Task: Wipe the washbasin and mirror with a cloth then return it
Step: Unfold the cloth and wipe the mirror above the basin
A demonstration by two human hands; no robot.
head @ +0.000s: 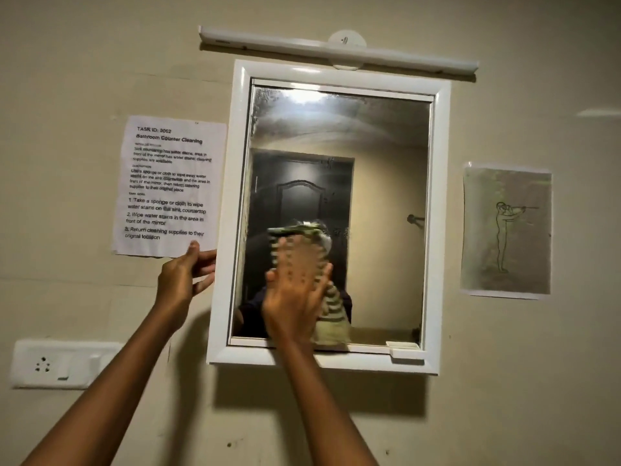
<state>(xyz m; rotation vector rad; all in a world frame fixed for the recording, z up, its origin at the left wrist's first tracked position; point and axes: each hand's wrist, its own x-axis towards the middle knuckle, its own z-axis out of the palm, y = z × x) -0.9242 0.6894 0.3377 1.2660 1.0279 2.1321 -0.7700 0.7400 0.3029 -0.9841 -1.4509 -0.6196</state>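
Observation:
A white-framed mirror (339, 136) hangs on the beige wall. My right hand (295, 290) is blurred and presses a green striped cloth (332, 317) flat against the lower left part of the glass. The cloth hangs down to the bottom ledge of the frame. My left hand (183, 277) grips the left edge of the mirror frame, thumb up. The upper glass looks smeared and hazy. The washbasin is out of view.
A printed task sheet (168, 186) is taped left of the mirror, a line drawing (507, 230) to the right. A white tube light (336, 50) sits above the frame. A socket and switch plate (57, 364) is at lower left. A small white soap ledge (405, 351) sits on the frame's bottom right.

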